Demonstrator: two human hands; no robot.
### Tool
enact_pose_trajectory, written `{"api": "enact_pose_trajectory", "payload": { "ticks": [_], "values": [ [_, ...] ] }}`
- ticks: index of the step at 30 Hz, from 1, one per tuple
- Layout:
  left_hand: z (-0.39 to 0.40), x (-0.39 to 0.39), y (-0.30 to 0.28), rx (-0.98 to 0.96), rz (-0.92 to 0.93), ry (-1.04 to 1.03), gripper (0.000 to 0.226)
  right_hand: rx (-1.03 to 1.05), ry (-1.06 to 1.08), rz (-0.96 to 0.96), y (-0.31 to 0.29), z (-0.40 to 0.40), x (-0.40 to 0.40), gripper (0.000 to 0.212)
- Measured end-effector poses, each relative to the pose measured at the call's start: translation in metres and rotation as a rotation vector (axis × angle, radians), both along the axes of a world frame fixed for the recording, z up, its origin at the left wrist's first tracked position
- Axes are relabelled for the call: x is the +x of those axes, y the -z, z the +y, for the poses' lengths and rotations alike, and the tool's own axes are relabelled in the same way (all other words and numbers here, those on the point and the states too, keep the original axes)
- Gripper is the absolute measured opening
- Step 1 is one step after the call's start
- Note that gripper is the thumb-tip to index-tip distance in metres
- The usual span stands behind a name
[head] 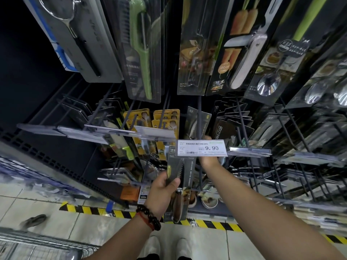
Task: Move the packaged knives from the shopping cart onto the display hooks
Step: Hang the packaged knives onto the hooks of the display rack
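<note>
Black pegboard wall (56,113), tiled floor (90,228)

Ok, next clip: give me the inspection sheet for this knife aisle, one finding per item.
Surface: tiled floor with yellow-black hazard tape along the rack base.
Job's things: packaged knife held upright below the price tag; display hook with a knife pack already on it; shopping cart edge at lower left.
Clutter: peelers, spoons and other knife packs on neighbouring hooks.
Grippers: left hand grips the packaged knife; right hand reaches behind the tag, fingers hidden.
Cables: nothing seen.
Surroundings: dark shop rack.
</note>
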State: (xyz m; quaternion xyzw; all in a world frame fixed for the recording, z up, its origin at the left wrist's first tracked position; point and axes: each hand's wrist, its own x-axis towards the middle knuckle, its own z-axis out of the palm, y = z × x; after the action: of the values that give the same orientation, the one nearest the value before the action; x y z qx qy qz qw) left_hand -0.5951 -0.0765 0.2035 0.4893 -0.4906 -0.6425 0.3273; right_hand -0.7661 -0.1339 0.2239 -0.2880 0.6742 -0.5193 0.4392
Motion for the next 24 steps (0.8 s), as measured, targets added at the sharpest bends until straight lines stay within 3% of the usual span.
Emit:
{"api": "enact_pose_trajectory", "payload": {
  "ticks": [2,7,11,13,16,24],
  "values": [
    [0.001,-0.003,0.003,-0.006,-0.007,0.018,0.025,-0.028,-0.011,0.025,0.012,0.018,0.003,0.014],
    [0.005,-0.007,0.015,-0.015,-0.021,0.048,0.029,-0.057,-0.073,-0.225,0.013,0.075,0.011,0.022],
    [0.013,-0.008,0.022,-0.037,-0.014,0.086,0.03,-0.12,-0.135,-0.283,0.013,0.098,0.01,0.035],
    [0.015,-0.01,0.022,-0.031,-0.003,0.09,0.03,-0.112,-0.179,-0.241,0.013,0.103,0.009,0.038],
    [0.016,-0.011,0.02,-0.047,-0.011,0.108,0.033,-0.146,-0.261,-0.152,0.012,0.106,0.012,0.02],
    [0.015,-0.002,0.006,-0.047,-0.088,0.017,0.026,-0.191,-0.2,0.016,-0.015,0.091,0.016,0.035]
  ]
}}
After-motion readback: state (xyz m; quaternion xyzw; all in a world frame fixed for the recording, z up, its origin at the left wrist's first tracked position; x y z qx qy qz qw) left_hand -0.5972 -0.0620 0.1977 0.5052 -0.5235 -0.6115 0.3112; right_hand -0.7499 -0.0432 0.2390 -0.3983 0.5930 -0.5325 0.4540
